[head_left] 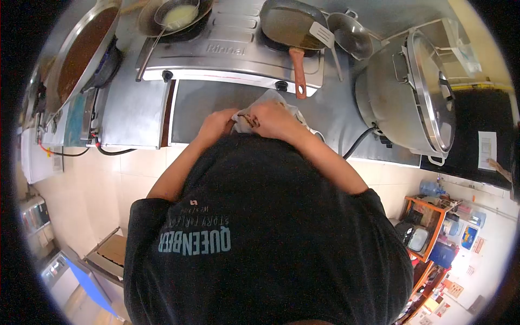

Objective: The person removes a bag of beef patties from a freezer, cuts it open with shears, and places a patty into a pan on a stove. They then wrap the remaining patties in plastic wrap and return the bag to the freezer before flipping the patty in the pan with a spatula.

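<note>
Just in front of my body, over the front edge of the metal counter, I hold a crumpled whitish cloth (pixel 275 98) with brown stains. My left hand (pixel 216 125) has its fingers closed on the cloth's left end. My right hand (pixel 276 120) is wrapped round the middle of it, close beside the left one. Whether anything lies inside the folds is hidden by my fingers. Beyond the cloth, the brown handle of a square frying pan (pixel 287 24) points towards me from the stove.
A two-burner stove (pixel 227 57) stands ahead, with a strainer (pixel 176 16) over a pan at its left. A slotted spatula (pixel 323 36) rests by the square pan, near a small wok (pixel 351 37). A large lidded pot (pixel 390 81) is right; a wide pan of brown contents (pixel 86 51) is left.
</note>
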The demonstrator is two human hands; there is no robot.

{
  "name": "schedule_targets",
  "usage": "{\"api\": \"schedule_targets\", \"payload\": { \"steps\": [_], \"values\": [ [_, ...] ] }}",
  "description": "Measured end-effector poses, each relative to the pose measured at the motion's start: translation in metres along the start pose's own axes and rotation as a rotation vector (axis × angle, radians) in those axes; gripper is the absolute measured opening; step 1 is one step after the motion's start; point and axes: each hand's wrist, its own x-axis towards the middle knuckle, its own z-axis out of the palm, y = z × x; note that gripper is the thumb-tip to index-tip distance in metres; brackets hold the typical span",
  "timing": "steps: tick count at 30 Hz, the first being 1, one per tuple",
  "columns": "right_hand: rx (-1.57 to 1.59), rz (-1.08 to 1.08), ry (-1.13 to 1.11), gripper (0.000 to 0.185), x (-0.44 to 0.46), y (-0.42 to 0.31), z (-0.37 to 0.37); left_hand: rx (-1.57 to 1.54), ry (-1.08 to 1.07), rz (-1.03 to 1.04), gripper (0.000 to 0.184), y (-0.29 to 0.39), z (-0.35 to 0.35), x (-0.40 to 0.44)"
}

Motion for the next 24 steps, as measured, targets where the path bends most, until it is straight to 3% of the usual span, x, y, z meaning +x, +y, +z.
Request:
{"api": "schedule_targets", "payload": {
  "steps": [4, 8, 13, 17, 24],
  "values": [
    [-0.063, 0.036, -0.059, 0.019, 0.007, 0.000, 0.012, -0.027, 0.009, 0.003, 0.028, -0.001, 0.003, 0.000],
    [-0.040, -0.050, -0.069, 0.027, 0.015, -0.004, 0.020, -0.041, 0.030, -0.008, 0.031, -0.008, 0.008, -0.003],
    [-0.060, -0.010, -0.088, 0.031, 0.015, -0.009, 0.022, -0.051, 0.077, 0.050, 0.033, -0.004, 0.001, -0.010],
    [-0.077, -0.133, -0.047, 0.027, 0.016, -0.008, 0.023, -0.029, 0.030, -0.016, 0.035, 0.001, -0.003, -0.013],
    [-0.092, -0.138, -0.084, 0.025, 0.020, -0.018, 0.020, -0.037, -0.047, -0.076, 0.033, 0.002, -0.006, -0.014]
  ]
}}
